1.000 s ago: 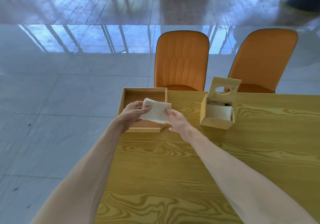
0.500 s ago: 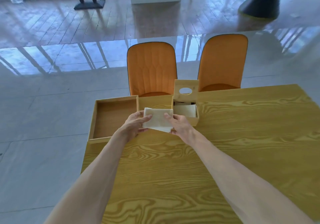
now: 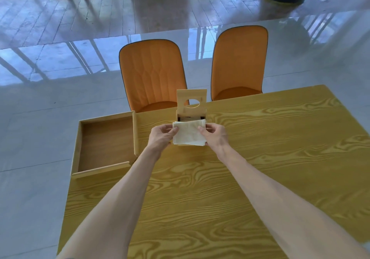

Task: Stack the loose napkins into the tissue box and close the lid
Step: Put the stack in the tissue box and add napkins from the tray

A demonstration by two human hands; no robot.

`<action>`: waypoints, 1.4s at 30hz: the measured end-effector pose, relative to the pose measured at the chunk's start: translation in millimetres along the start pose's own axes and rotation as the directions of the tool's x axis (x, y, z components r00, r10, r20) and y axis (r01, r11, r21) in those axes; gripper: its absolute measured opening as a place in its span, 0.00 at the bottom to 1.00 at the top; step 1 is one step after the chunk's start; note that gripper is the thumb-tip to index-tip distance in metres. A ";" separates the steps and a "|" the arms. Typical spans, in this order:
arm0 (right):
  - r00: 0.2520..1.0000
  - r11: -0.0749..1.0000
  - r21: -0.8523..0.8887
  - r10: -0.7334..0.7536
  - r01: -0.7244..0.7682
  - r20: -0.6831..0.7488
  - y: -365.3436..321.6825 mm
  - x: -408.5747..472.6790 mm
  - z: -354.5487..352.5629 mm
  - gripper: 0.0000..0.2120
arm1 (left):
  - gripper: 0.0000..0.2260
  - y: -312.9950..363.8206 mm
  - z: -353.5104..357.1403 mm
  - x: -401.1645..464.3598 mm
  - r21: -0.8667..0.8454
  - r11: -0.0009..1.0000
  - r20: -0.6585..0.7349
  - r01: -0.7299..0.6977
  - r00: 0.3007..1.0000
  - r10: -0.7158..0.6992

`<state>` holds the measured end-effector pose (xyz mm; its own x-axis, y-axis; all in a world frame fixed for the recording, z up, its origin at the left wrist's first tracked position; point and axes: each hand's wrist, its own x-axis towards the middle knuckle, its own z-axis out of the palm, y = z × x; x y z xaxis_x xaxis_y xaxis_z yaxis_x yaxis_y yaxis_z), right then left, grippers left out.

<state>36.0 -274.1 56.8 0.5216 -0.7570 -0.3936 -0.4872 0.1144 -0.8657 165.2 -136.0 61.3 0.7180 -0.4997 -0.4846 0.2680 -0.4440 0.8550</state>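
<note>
A stack of white napkins (image 3: 188, 133) is held flat between my left hand (image 3: 161, 136) on its left edge and my right hand (image 3: 215, 135) on its right edge. The stack hovers over the open top of a small wooden tissue box (image 3: 203, 116), hiding most of the box and its inside. The box's hinged lid (image 3: 191, 101), with an oval hole in it, stands upright at the back.
A shallow wooden tray (image 3: 106, 142) with nothing in it overhangs the far left corner of the yellow wood-grain table (image 3: 260, 158). Two orange chairs (image 3: 154, 74) stand behind the table's far edge. Grey floor lies to the left.
Both hands have carried the napkin stack rightward, from over the wooden tray to above the tissue box. The camera view has also shifted right.
</note>
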 end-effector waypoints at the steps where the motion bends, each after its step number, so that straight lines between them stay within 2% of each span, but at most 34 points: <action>1: 1.000 1.000 -0.020 -0.013 0.012 -0.017 0.3 5.0 -1.5 0.18 | 0.12 1.0 4.9 5.8 0.010 1.000 -0.027 -0.011 1.000 0.011; 7: 0.990 0.985 -0.156 -0.085 0.066 -0.113 -3.7 34.5 -1.1 0.18 | 0.16 12.0 24.6 32.2 0.099 0.994 -0.119 -0.037 0.992 0.049; 13: 0.981 0.951 -0.309 -0.071 0.013 -0.178 -5.5 51.8 9.2 0.15 | 0.14 11.3 29.4 45.4 0.214 0.977 -0.169 -0.022 0.984 0.059; 19: 0.968 0.897 -0.442 -0.109 -0.002 -0.225 -6.7 53.1 14.8 0.14 | 0.13 14.6 39.2 45.0 0.447 0.894 -0.244 -0.029 0.958 0.153; 22: 0.966 0.870 -0.492 -0.119 -0.009 -0.229 -2.4 56.5 17.3 0.13 | 0.11 11.3 42.6 46.4 0.506 0.862 -0.259 -0.004 0.953 0.157; 29: 0.974 0.893 -0.449 -0.070 -0.036 -0.217 4.4 59.5 12.5 0.18 | 0.17 3.6 39.6 49.9 0.528 0.849 -0.249 0.022 0.960 0.130; 37: 0.994 0.918 -0.395 0.003 -0.046 -0.109 9.7 61.4 4.4 0.22 | 0.16 -1.6 32.9 44.3 0.408 0.912 -0.192 0.038 0.980 0.045; 42: 0.991 0.949 -0.314 -0.012 -0.030 -0.130 -13.5 66.3 -8.8 0.24 | 0.19 10.6 28.2 40.7 0.371 0.927 -0.190 0.063 0.982 0.009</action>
<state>71.0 -331.5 45.1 0.4319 -0.8355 -0.3397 -0.6977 -0.0708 -0.7129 179.1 -182.1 45.4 0.8293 -0.3533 -0.4330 0.0557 -0.7187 0.6931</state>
